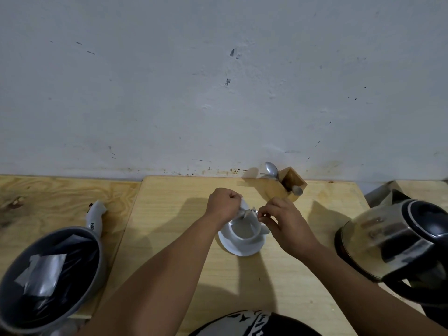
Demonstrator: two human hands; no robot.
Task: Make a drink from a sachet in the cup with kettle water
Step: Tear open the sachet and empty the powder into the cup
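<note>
**Sachet held over the cup, both hands pinching it**

Directly above the white cup, the left hand is closed in a fist around one end of a small white sachet, while the right hand pinches the other end between thumb and fingertips, its remaining fingers curled. The sachet looks crumpled between them; whether it is torn open cannot be told. The cup stands on a white saucer near the middle of the tabletop, and its inside looks pale and empty of liquid, though blur makes this uncertain.

Around the cup, a kettle with a glass body and black lid and handle stands to the right, near the person's right forearm and apart from the saucer. Behind the right hand, against the wall, a small wooden holder leans, with a spoon and a fork sticking out of it. At the far left a grey pan with a pale handle sits on a second wooden surface; several silvery sachets lie inside it. Nothing stands between the hands and the cup.

The tabletop is light, grained wood, with the arms' shadows falling across it. Beside it on the left is a knottier wooden board at about the same height. Behind both rises a pale, scuffed wall with small dark marks and stains along its base. At the bottom edge, a dark patterned garment of the person shows.
</note>
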